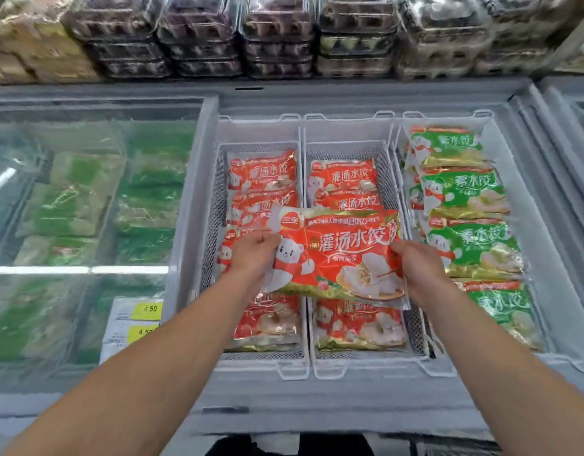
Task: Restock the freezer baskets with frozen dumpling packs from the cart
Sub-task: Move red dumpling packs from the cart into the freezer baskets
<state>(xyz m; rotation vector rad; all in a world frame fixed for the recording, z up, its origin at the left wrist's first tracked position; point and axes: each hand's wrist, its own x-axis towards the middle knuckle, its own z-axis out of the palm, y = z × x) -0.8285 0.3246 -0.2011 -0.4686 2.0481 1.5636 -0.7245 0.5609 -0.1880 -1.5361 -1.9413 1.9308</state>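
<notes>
Red and glossy, the dumpling pack [336, 255] is hanging over the open freezer [366, 93], held flat between both hands above the divider where the left basket [215, 205] and the middle basket [387, 182] meet. The left hand [254, 250] is pinching the pack's left edge with curled fingers, and the right hand [412, 261] is gripping the right edge the same way, thumb on top. Both baskets are already holding rows of matching red packs, so this one looks bound for one of them; which one I cannot tell, as it is straddling the two.

Green packs [465, 199] are filling the right basket [481, 116], just beside the right hand. From here, the main risk is a mix-up or a sloppy landing: if the pack is lowered while it is sitting across the divider, it may end up bridging the wire rims instead of lying flat, and then tip or slide onto a neighbour. The wrapper looks slick and likely frosty, so a grip on the thin edge seams alone could slip, dropping the pack crooked. Drifting rightward would put red stock among green.

Beyond the freezer, stacked egg cartons [277, 37] are lining a shelf, and to the left a closed glass lid [86, 192] is covering more frozen goods, with yellow price tags [147, 309] near its front corner.
</notes>
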